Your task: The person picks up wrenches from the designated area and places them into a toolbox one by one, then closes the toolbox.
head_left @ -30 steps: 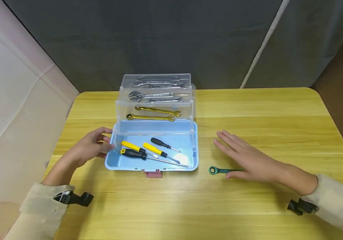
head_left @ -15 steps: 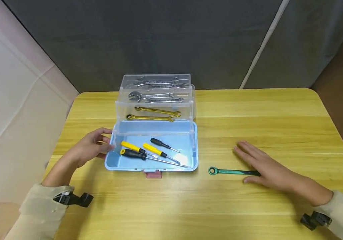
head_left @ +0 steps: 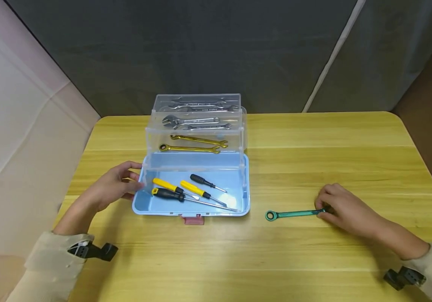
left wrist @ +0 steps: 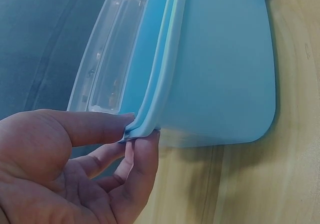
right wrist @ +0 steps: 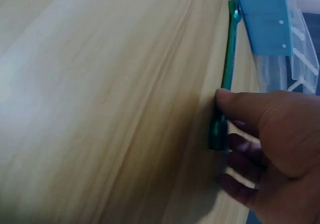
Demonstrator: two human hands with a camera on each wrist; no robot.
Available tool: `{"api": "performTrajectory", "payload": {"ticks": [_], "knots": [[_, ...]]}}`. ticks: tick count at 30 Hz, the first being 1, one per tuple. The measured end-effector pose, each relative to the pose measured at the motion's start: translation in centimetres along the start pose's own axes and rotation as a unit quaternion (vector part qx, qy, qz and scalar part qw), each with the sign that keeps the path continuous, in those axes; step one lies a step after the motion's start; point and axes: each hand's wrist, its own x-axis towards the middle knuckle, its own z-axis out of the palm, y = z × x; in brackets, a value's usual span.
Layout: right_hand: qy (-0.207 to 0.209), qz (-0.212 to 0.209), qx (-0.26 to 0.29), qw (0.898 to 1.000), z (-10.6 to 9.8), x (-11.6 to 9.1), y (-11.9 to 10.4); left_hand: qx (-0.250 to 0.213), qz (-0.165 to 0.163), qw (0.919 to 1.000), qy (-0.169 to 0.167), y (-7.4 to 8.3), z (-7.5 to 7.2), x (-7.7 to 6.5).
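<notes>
My right hand pinches the open-jaw end of a green ratcheting wrench between thumb and fingers. The wrench's ring end points left toward the toolbox, and in the right wrist view the wrench lies close over the wood. A light blue toolbox stands with its trays spread open. My left hand grips the toolbox's left rim, thumb inside and fingers beneath it, as the left wrist view shows at the rim. Inside the bottom lie two yellow screwdrivers, a long black one and a small black one.
Clear tiered trays rise at the toolbox's back. They hold two gold wrenches, an adjustable wrench and several silver wrenches. A pink latch hangs at the front. A dark curtain stands behind the wooden table.
My right hand has moved right along the green wrench, and its straight fingers have curled to pinch the end. The wrench has tilted slightly. My left hand stays on the toolbox rim.
</notes>
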Motion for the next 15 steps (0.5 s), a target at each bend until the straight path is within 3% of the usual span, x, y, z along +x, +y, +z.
{"api": "performTrajectory", "payload": {"ticks": [3,6,10,13,15], "knots": [[-0.021,0.008,0.012,1.0,-0.3,0.0,0.1,-0.003,0.001,1.0,-0.002,0.0,0.0,0.0],[-0.062,0.016,0.064,0.996,-0.9,0.0,0.5,-0.005,0.001,1.0,-0.003,0.0,0.0,0.1],[-0.129,0.056,0.197,0.97,-1.8,0.1,0.9,-0.004,-0.003,1.0,-0.004,0.0,0.0,0.0],[-0.141,0.072,0.278,0.948,-1.8,0.0,1.2,-0.006,-0.004,1.0,-0.004,0.0,0.0,0.0],[-0.131,0.065,0.316,0.937,-1.7,-0.2,1.6,-0.006,-0.004,1.0,-0.004,-0.1,0.0,0.0]]}}
